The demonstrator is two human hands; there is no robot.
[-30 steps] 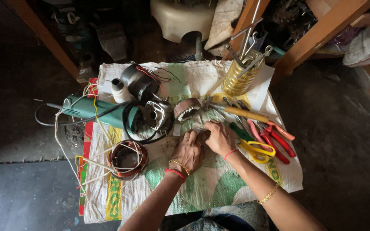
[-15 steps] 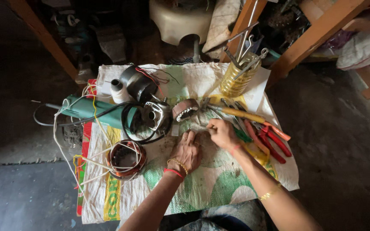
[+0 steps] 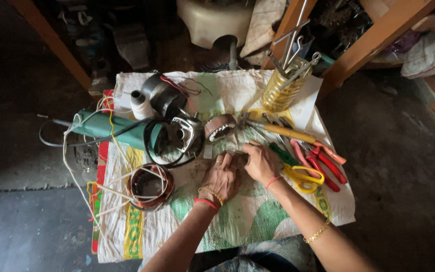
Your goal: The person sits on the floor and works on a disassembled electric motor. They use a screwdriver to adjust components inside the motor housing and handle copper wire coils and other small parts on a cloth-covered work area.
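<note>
Both hands meet at the middle of the woven sack cloth (image 3: 237,221) that covers the table, just below the small toothed armature piece (image 3: 220,127). The left hand (image 3: 222,176) lies knuckles up, fingers curled around something small that its own back hides. The right hand (image 3: 260,162) presses in from the side, fingertips pinched against the same hidden part; what it is cannot be told.

Left of the armature piece lies the green angle grinder (image 3: 122,132), with its open gear head (image 3: 187,133) and black cord. Below the grinder sits the copper-wound stator (image 3: 149,186), white leads trailing. Right of the armature piece are a yellow-handled screwdriver (image 3: 290,133), red pliers (image 3: 328,163) and yellow scissors (image 3: 303,177).

Such fine work probably goes best with wrists resting on the cloth and the part kept low, so nothing rolls away.
</note>
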